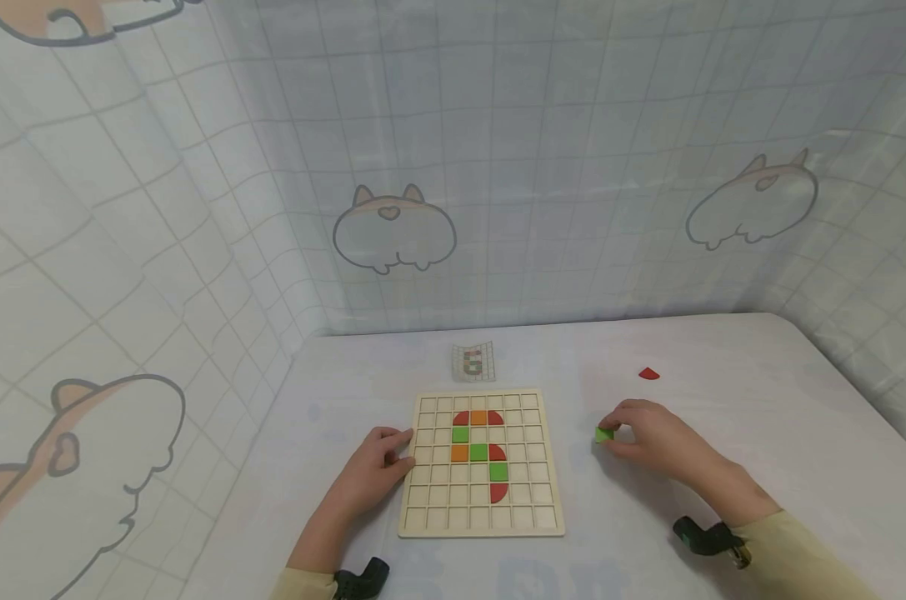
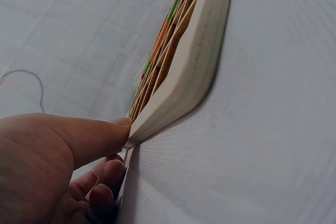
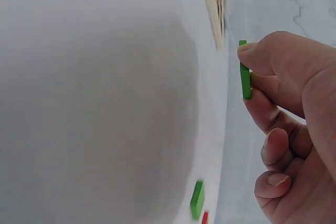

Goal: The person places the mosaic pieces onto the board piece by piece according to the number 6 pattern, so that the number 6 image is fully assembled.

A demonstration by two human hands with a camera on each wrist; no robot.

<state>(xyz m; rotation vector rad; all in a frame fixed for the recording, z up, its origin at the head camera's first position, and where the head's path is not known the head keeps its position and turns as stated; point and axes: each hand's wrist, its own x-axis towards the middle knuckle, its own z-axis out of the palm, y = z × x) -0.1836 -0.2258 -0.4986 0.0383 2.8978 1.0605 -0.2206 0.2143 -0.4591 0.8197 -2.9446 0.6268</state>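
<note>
My right hand [image 1: 651, 437] pinches a small green square tile [image 3: 245, 74] between thumb and fingers, to the right of the board. Thumb and index fingertips of my left hand [image 1: 373, 471] touch the left edge of the light wooden grid board [image 1: 432, 521]; its other fingers curl loosely in the left wrist view. Red rounded, orange [image 1: 478, 417] and green [image 1: 461, 434] tiles sit in some cells of the board, forming a winding line. In the right wrist view a second green tile [image 3: 197, 200] lies on the table below the hand.
Beyond the board lies a small pattern card [image 1: 473, 363] with a coloured figure. A loose red rounded piece [image 1: 649, 373] lies on the white table past my right hand. Cloth walls [image 1: 543, 208] with a grid and animal print enclose the table's back and sides.
</note>
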